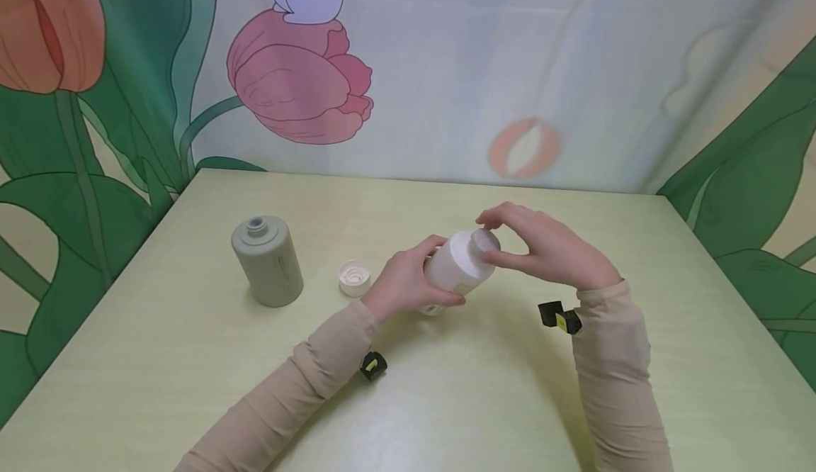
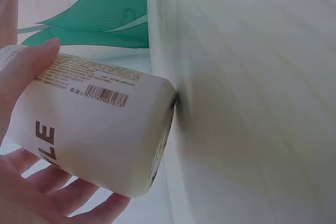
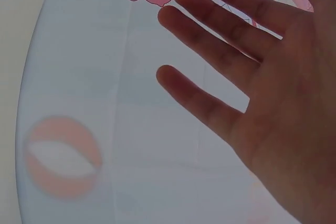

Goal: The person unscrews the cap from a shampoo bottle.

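A white bottle (image 1: 454, 263) with brown print and a barcode leans over to the right in the head view, its base edge right at the tabletop. My left hand (image 1: 411, 281) grips it around the body; in the left wrist view the thumb lies along one side and the fingers curl under the other. Thumb and index finger of my right hand (image 1: 548, 245) pinch the cap (image 1: 486, 241) at its top from two sides. The right wrist view shows the other fingers extended and spread, with most of the bottle out of frame.
On the pale table (image 1: 395, 401), a grey-green bottle (image 1: 268, 263) with an uncapped neck stands at the left. A loose white cap (image 1: 354, 278) lies between it and my left hand, ringed inside facing up. A printed curtain (image 1: 433, 68) hangs behind the table's far edge.
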Available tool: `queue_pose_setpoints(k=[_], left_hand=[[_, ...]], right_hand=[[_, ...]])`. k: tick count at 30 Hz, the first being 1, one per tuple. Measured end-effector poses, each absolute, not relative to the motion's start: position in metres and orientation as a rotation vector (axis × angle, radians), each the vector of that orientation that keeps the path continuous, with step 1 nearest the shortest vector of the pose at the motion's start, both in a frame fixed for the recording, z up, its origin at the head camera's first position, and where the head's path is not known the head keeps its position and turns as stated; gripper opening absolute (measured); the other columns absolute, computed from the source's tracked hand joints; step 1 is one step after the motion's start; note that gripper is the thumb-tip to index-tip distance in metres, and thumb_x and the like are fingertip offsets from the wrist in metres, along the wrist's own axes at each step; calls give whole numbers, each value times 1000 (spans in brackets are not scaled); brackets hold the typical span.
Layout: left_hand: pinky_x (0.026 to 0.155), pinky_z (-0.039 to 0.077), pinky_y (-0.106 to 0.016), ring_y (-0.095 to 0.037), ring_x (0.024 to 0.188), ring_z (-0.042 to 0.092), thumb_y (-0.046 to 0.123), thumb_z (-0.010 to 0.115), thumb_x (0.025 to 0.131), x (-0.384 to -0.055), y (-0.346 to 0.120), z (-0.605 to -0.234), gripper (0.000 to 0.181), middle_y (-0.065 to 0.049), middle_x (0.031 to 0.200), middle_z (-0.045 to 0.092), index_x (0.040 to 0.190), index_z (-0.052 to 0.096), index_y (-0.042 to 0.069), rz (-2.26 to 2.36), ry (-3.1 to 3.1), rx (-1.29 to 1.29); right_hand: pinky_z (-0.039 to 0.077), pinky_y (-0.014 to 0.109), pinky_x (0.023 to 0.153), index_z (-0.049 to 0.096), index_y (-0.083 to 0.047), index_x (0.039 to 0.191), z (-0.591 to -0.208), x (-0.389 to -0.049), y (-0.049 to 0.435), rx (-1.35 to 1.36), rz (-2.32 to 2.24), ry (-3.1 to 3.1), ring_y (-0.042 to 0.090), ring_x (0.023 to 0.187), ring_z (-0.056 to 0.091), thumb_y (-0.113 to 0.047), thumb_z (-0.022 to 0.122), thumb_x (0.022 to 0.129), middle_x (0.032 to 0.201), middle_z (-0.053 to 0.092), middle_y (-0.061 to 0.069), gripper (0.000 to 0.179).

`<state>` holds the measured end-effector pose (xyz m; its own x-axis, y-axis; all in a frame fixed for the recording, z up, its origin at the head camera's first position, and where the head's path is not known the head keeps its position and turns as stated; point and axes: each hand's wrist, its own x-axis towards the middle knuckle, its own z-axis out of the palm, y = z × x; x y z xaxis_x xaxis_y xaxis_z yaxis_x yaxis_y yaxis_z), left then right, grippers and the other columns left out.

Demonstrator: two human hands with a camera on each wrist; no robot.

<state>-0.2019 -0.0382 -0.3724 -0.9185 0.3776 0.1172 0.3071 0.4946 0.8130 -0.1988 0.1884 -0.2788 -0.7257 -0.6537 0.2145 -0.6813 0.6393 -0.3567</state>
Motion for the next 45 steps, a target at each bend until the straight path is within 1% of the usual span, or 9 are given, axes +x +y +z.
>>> queue_pose_setpoints(k=[4,8,13,21,26,30,37,42,45], left_hand=[[91,50,-40,-21,103,63,27,90,65,-202,-38,-372,71,-1,117,67,126,53,26,1419,2636,604],[91,51,-40,-21,104,63,26,90,65,-203,-38,-372,72,-2,117,67,126,53,25,1420,2636,607],[90,51,-40,-21,103,64,26,90,65,-202,-38,-371,72,-2,116,67,126,53,25,1420,2641,599],[90,51,-41,-21,103,64,27,90,65,-203,-38,-371,72,-3,117,67,127,53,24,1409,2641,598],[89,51,-40,-21,102,64,27,90,65,-203,-38,-371,72,-3,117,67,126,53,24,1409,2641,606],[90,51,-41,-21,102,64,27,90,65,-203,-38,-371,71,-4,116,67,126,53,24,1414,2634,592],[90,51,-41,-21,102,63,26,90,65,-202,-38,-371,72,-3,116,67,127,53,25,1419,2622,572],[90,51,-41,-21,103,63,27,90,65,-202,-38,-371,72,-3,117,67,127,53,24,1413,2624,585],[89,51,-41,-21,102,63,27,90,65,-203,-38,-372,72,-3,116,67,127,53,25,1406,2629,597]], right_hand=[[49,37,95,59,-12,120,-279,-199,189,1173,652,-2766,14,107,59,-17,70,89,114,64,-2,33],[47,39,99,57,-11,126,-278,-198,191,1225,663,-2754,17,113,57,-12,70,87,122,61,0,41],[47,41,100,54,-10,130,-277,-198,191,1167,665,-2768,19,115,57,-18,71,88,123,62,4,46],[50,37,94,61,-13,119,-277,-198,191,1169,638,-2750,14,106,59,-18,71,88,112,65,-2,33],[47,41,100,56,-11,128,-275,-197,192,1194,662,-2757,18,115,57,-14,72,87,124,61,2,44],[46,42,102,54,-9,130,-276,-197,192,1152,679,-2763,21,117,56,-17,74,86,124,61,5,49],[50,37,94,59,-11,121,-278,-199,191,1158,669,-2749,15,107,60,-19,72,87,113,65,0,37],[48,39,98,58,-12,125,-277,-198,194,1263,677,-2729,17,114,56,-10,69,88,121,61,0,39],[46,41,100,56,-12,128,-277,-198,195,1250,682,-2744,18,117,55,-12,69,89,125,60,1,41]])
